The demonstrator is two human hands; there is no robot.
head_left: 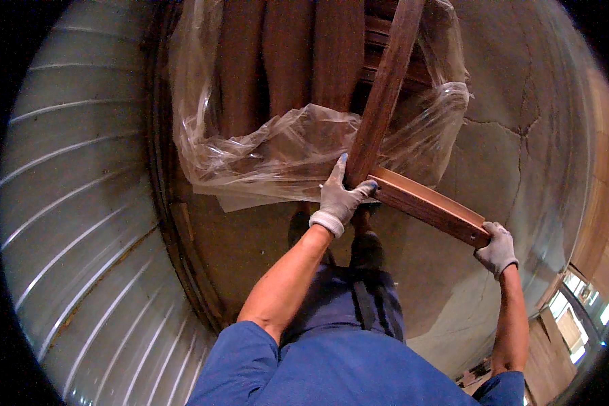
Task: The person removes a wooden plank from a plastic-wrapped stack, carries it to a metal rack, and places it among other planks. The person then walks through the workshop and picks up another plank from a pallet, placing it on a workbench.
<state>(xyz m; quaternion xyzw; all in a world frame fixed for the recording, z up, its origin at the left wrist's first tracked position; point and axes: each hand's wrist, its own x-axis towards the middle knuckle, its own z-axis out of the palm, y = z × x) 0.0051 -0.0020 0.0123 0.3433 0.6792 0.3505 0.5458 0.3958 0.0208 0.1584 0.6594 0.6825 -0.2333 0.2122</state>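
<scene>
My left hand (340,196), in a pale work glove with bluish fingertips, spans the near end of a long dark brown wood-grain board (390,81), fingers to one side and thumb to the other. That board slants away over an opened clear plastic wrap (271,149). A shorter wood-grain piece (430,208), with a lighter, channel-like upper face, runs right from the same end, forming a corner. Whether the two pieces are joined is hidden near my left thumb. Gloved too, my right hand (498,249) is closed around the short piece's outer end, beside a small hole.
Inside the wrap lie several dark brown panels (287,61). A ribbed metal wall (81,176) rises on the left, with a dark rail along its foot. Cracked concrete floor (497,155) extends to the right. Brown boards (603,230) and a window-like frame stand at the far right.
</scene>
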